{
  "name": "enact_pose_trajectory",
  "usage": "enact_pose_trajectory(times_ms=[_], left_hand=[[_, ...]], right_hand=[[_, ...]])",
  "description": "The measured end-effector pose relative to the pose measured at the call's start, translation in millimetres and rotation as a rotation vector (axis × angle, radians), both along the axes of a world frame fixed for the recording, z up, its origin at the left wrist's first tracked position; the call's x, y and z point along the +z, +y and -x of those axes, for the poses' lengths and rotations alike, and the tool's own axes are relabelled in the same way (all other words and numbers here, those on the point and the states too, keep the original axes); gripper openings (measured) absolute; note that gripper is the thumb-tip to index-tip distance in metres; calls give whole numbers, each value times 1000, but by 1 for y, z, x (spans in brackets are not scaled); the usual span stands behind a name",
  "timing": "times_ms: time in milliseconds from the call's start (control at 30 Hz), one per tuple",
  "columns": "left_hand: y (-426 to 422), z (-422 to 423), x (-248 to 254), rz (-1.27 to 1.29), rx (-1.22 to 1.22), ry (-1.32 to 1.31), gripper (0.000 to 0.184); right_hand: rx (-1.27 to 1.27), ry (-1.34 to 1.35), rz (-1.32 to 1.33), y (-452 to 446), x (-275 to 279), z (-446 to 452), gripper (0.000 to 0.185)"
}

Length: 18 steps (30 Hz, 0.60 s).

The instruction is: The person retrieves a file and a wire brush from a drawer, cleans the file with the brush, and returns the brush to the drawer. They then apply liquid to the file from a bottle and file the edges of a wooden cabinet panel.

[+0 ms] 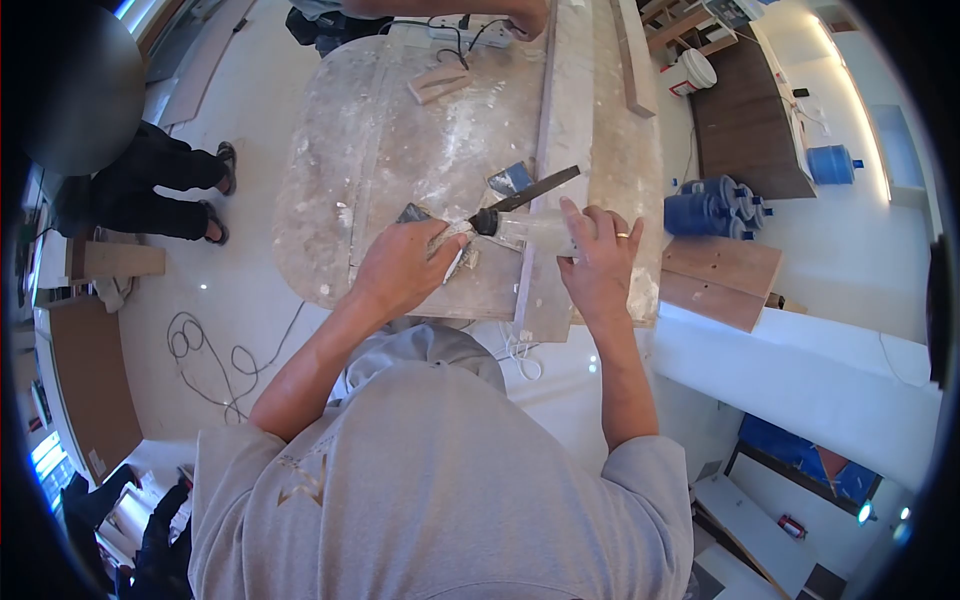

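My right hand (603, 255) grips a translucent plastic bottle (535, 232) that lies roughly sideways, its black cap (485, 221) pointing left. At that cap end, my left hand (405, 268) is closed, thumb against fingers, on something whitish and crusted that I cannot make out. A long dark flat strip, like a file or blade (540, 188), slants up and right from beside the cap; what holds it is hidden. Behind it a blue-grey scrap (511, 179) lies on the worn tabletop (330, 200). Another dark scrap (411, 213) shows beside my left fingers.
A long board (567, 110) runs along the tabletop's right side. A small wooden piece (440, 83) and a power strip (470, 33) lie at the far end, near another person's hand (528, 18). Blue water jugs (700, 210) stand right; a cable (205, 350) coils on the floor left.
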<state>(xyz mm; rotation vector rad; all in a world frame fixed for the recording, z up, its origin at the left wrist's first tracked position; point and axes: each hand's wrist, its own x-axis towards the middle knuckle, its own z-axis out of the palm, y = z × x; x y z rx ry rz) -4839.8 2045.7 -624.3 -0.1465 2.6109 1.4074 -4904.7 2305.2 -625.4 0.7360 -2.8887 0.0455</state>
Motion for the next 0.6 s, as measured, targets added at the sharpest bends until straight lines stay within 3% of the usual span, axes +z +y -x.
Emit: enact_pose_trajectory(times_ms=[367, 600], left_hand=[[-5, -6, -3, -95, 33, -3, 36], [5, -16, -20, 425, 94, 374, 40]], right_hand=[[-85, -36, 61, 5, 4, 1, 82], [-89, -24, 49, 5, -1, 2, 83]])
